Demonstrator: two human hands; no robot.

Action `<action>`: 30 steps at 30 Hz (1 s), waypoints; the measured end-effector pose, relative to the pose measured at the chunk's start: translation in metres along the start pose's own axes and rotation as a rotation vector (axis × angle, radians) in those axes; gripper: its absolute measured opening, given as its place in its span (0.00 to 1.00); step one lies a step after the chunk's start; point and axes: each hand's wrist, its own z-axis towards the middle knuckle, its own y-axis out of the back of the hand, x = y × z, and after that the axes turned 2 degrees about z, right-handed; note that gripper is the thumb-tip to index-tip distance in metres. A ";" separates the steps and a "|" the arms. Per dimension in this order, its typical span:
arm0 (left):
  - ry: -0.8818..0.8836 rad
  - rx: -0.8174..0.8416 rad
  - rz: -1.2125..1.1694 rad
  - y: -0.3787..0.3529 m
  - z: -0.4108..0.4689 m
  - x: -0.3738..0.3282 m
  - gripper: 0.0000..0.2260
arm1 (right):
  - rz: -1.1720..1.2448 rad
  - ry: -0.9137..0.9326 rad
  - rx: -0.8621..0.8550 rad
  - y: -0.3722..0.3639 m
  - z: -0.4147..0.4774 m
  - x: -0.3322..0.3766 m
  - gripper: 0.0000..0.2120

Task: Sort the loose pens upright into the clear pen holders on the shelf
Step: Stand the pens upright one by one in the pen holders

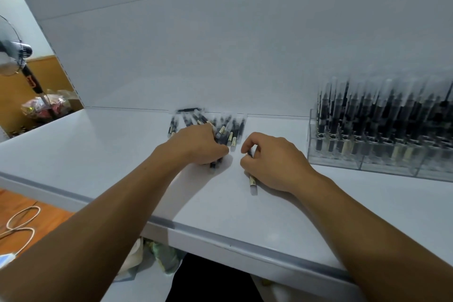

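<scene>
White shelf (98, 154), left hand (198, 144) curled round a bundle of loose pens (232, 130), right hand (272, 159) pinching one pen (252, 182), best turned upright before lowering into the clear pen holders (367, 154).

Two hands (198, 144) (274, 162), one row of clear pen holders (367, 165), loose pens (232, 131) too blurred to count.

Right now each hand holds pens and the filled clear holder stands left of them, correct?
Not quite: in the head view the clear holder stands to the right, beyond the right hand. The left hand grips several pens, the right hand a single pen.
</scene>
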 end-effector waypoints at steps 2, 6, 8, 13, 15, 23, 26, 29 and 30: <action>-0.005 0.013 -0.035 0.002 -0.002 0.001 0.13 | 0.027 -0.001 -0.007 0.001 0.000 0.000 0.05; 0.014 0.049 -0.221 0.001 -0.005 0.007 0.09 | 0.098 -0.010 -0.018 0.001 0.000 0.000 0.07; 0.040 0.070 -0.407 -0.004 -0.003 0.011 0.11 | 0.131 -0.020 -0.027 0.001 0.001 0.000 0.08; 0.091 0.043 -0.627 -0.011 -0.004 0.019 0.08 | 0.190 -0.036 -0.053 0.001 0.001 0.001 0.06; 0.090 0.032 -0.753 -0.011 -0.007 0.023 0.08 | 0.220 -0.042 -0.067 0.003 0.000 0.002 0.07; -0.005 -0.089 -1.127 -0.011 -0.046 0.027 0.08 | 0.236 -0.019 -0.147 0.015 -0.005 0.010 0.11; -0.081 -0.080 -1.254 -0.010 -0.055 0.022 0.09 | 0.192 0.013 -0.148 0.028 -0.011 0.010 0.12; -0.156 -0.050 -1.358 -0.012 -0.059 0.011 0.09 | 0.208 0.038 -0.209 0.046 -0.024 0.002 0.08; -0.189 -0.036 -1.383 -0.014 -0.059 0.006 0.09 | 0.217 0.044 -0.226 0.053 -0.030 -0.001 0.07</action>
